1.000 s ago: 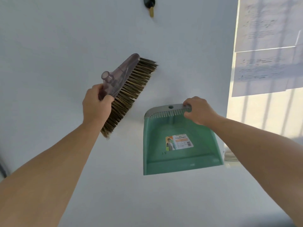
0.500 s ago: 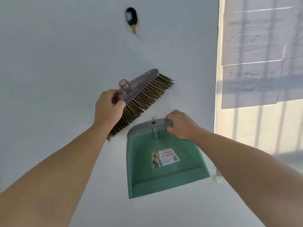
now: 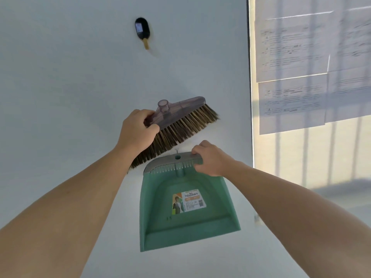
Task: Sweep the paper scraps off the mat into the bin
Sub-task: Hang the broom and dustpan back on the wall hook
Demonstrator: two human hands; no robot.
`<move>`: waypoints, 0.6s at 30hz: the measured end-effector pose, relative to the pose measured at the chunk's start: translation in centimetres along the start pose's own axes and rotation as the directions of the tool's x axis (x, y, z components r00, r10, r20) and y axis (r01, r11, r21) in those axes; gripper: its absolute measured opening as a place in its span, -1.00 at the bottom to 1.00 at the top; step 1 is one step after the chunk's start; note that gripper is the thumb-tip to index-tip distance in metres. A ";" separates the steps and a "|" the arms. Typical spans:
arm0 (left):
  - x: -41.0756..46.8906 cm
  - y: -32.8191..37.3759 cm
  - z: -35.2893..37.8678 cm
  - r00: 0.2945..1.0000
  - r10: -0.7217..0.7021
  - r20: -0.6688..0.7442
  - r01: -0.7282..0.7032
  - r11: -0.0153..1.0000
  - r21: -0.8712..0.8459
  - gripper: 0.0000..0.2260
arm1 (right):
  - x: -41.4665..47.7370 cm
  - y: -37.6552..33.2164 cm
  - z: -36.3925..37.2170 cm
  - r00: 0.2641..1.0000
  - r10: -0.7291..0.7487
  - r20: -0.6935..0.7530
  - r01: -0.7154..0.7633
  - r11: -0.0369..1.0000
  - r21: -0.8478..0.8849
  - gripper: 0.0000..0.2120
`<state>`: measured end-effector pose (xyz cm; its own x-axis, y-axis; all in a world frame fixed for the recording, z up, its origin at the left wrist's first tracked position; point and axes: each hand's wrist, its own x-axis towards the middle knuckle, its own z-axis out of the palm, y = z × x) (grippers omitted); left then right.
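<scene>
Left hand (image 3: 138, 130) gripping brush head (image 3: 176, 125); right hand (image 3: 210, 158) clasping dustpan (image 3: 184, 207) rim against wall (image 3: 70, 77), black hook (image 3: 142, 30) above

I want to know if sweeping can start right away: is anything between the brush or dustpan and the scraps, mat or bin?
Cannot tell: no scraps, mat or bin are in view. The left hand holds the brush and the right hand holds the green dustpan up against a white wall.

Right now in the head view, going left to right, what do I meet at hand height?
Left hand gripping the brush head → green dustpan, its top edge held by the right hand → printed sheets on the wall at far right.
</scene>
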<state>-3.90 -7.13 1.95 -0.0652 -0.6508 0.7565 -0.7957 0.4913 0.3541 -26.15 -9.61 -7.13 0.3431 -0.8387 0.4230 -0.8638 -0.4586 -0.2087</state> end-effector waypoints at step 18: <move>1.6 1.2 0.1 0.995 0.079 0.065 -0.081 0.996 0.039 -0.66 | -1.4 2.2 -0.4 0.978 0.155 -0.141 -0.131 0.977 0.166 -0.46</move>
<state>-5.04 -7.68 3.51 -0.1666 -0.6463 0.7447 -0.8105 0.5198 0.2698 -28.68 -9.33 -7.85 0.1490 -0.8497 0.5057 -0.8281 -0.3867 -0.4059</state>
